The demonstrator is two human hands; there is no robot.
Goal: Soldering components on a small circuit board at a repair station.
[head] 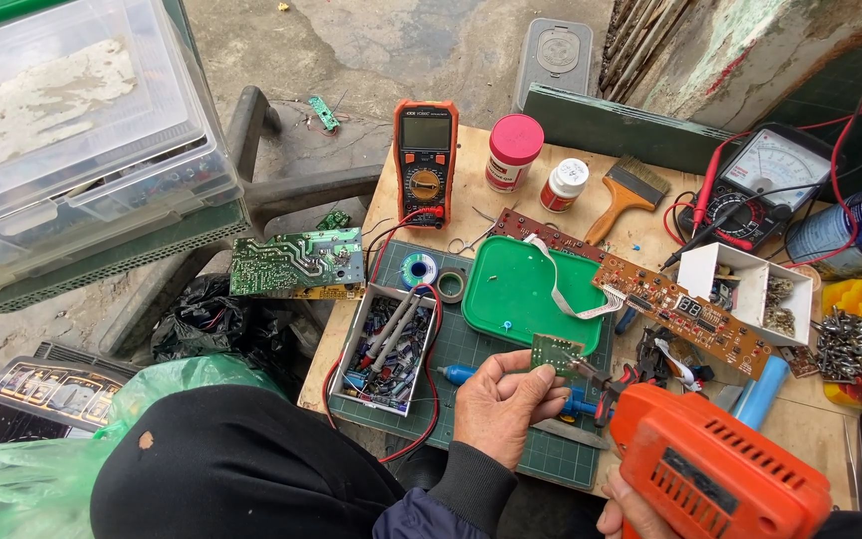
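Note:
My left hand (499,404) pinches a small green circuit board (556,352) by its edge, holding it above the green cutting mat (471,344). My right hand (633,514), mostly hidden at the bottom edge, grips an orange power drill (715,469) whose bit tip (591,372) points at the small board. Just behind the board lie a green plastic lid (521,289) and a long brown circuit board (670,304) with a white ribbon cable.
On the wooden table stand an orange digital multimeter (425,165), an analogue meter (770,185), a pink-capped jar (513,152), a brush (626,195), a tray of components (388,349), a white parts box (745,284) and a screw pile (850,344). A green circuit board (296,262) overhangs the left edge.

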